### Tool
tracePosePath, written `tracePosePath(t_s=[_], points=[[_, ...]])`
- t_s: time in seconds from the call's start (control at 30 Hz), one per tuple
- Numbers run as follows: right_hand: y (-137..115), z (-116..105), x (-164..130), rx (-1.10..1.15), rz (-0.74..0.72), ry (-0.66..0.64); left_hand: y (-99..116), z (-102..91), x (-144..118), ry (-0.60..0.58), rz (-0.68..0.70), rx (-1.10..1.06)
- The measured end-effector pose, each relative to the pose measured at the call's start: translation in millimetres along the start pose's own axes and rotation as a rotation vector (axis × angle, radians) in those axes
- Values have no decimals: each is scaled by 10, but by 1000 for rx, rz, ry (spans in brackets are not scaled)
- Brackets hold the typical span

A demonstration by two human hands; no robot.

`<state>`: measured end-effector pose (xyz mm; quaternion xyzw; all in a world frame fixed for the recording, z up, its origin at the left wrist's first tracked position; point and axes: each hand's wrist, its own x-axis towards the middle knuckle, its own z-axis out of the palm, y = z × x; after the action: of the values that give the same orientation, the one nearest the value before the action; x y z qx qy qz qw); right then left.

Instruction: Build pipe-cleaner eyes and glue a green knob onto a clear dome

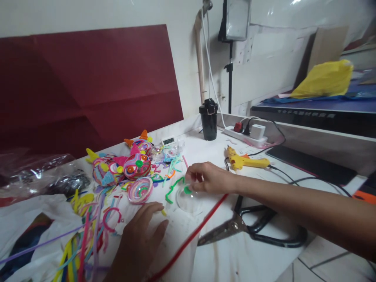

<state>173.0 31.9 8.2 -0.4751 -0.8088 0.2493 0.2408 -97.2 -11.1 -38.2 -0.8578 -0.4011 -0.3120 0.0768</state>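
Observation:
My right hand [207, 177] reaches in from the right and pinches the rim of a clear plastic half-sphere [188, 200] that rests on the white table [235, 258]. A small green piece sits inside the dome, and a bent green pipe cleaner [173, 188] lies beside it. My left hand [138, 239] lies flat on the table with fingers spread, just left of the dome, holding nothing. A long red pipe cleaner [190, 239] runs diagonally under my right wrist. A coiled pink-and-green spiral disc [140, 190] lies above my left hand.
Colourful coiled balls [136, 164] and loose pipe cleaners [85, 231] crowd the left. Large black scissors [252, 227] lie under my right forearm. A yellow glue gun [246, 161], power strip [246, 135], black cup [208, 119] and plastic bags [41, 176] ring the area.

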Motion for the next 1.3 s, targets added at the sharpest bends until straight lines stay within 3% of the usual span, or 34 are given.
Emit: tracePosePath(t_s=[0.17, 0.33, 1.0, 1.17, 1.3], points=[[87, 31, -42, -24, -298, -42, 61, 27, 8, 33, -27, -7], [184, 89, 33, -19, -428, -64, 55, 32, -1, 36, -6, -13], [192, 43, 70, -78, -408, -58, 103, 38, -13, 51, -10, -33], [101, -112, -163, -122, -378, 0, 71, 26, -25, 32, -71, -45], [38, -99, -460, -260, -419, -56, 45, -28, 16, -2, -61, -80]])
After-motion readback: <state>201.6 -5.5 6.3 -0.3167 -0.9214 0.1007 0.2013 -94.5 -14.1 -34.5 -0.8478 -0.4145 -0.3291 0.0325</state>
